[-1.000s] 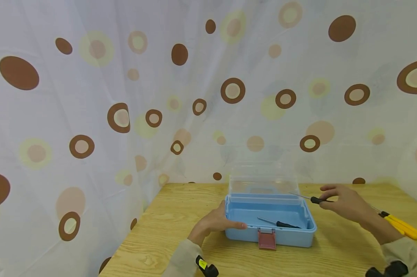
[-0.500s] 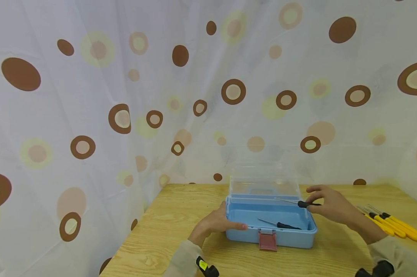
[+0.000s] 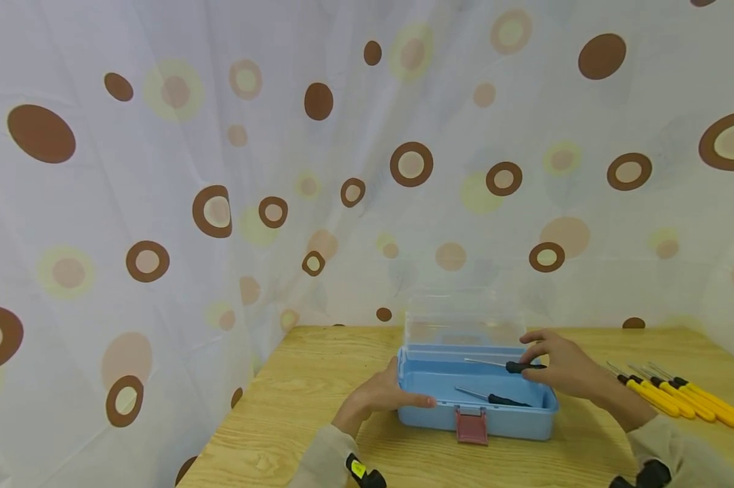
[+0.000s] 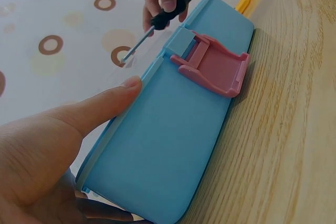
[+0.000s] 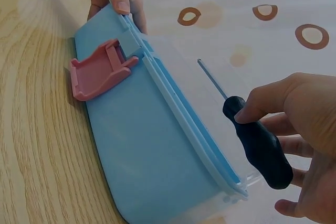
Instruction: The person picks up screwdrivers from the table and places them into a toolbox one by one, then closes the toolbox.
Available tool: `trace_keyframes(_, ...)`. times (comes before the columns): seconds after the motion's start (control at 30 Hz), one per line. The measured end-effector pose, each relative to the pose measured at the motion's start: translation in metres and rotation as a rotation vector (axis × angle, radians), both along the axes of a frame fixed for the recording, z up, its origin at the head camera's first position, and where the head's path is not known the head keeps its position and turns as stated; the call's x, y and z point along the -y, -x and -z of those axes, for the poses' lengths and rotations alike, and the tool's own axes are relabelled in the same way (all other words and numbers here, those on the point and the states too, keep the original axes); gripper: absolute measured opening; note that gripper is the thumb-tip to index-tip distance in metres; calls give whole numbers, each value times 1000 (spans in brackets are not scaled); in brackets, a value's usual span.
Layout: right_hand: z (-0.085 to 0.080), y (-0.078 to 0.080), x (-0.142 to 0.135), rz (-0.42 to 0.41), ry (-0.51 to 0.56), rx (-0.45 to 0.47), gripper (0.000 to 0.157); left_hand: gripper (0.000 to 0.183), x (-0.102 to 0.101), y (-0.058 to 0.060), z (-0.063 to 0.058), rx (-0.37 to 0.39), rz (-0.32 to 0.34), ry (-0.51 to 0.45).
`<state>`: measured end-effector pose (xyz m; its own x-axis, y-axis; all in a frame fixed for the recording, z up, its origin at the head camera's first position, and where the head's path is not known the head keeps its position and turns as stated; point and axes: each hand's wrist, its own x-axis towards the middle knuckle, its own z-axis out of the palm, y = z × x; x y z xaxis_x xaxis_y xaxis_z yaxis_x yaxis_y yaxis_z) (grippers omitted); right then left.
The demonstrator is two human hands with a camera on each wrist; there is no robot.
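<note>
A light-blue toolbox [image 3: 516, 424] stands on the table, its clear lid [image 3: 458, 329] raised at the back and its pink latch [image 3: 472, 428] hanging down in front. My left hand [image 3: 381, 393] grips the box's left end, thumb on the front rim. Above the box's right part, my right hand [image 3: 564, 366] pinches a black-handled screwdriver [image 5: 260, 148] between thumb and fingers, its shaft pointing left. Inside the box lies a second black-handled screwdriver [image 3: 503, 400]. From the left wrist view, the held screwdriver [image 4: 170, 11] shows beyond the rim.
Several yellow-handled screwdrivers [image 3: 684, 398] lie side by side on the wooden table [image 3: 299, 386], right of the toolbox. Behind the table hangs a white curtain [image 3: 318, 169] with brown and beige circles.
My right hand has carried the black-handled screwdriver leftward, from beside the toolbox to over it, uncovering more of the yellow-handled screwdrivers. The left hand keeps its hold on the box.
</note>
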<state>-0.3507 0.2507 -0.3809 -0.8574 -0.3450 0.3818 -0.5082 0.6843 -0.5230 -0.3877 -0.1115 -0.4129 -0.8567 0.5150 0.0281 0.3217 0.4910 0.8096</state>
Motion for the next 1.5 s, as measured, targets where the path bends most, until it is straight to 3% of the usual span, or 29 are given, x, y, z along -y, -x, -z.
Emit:
trace_keyframes(0.4,0,1,15,-24,9,45,9,119,0,-1,-1,-9,8,-19)
trace_keyframes(0.77,-3,1,19,15,1,-50,4,118,-1,-2,-2,-1,15,-28)
trace_keyframes(1.2,-5,-4,14,7,6,-78,5,118,0,-3,-2,-5,2,-2)
trace_keyframes(1.5,-3,-5,9,6,6,-79,6,117,-2,-2,-1,-14,45,-41)
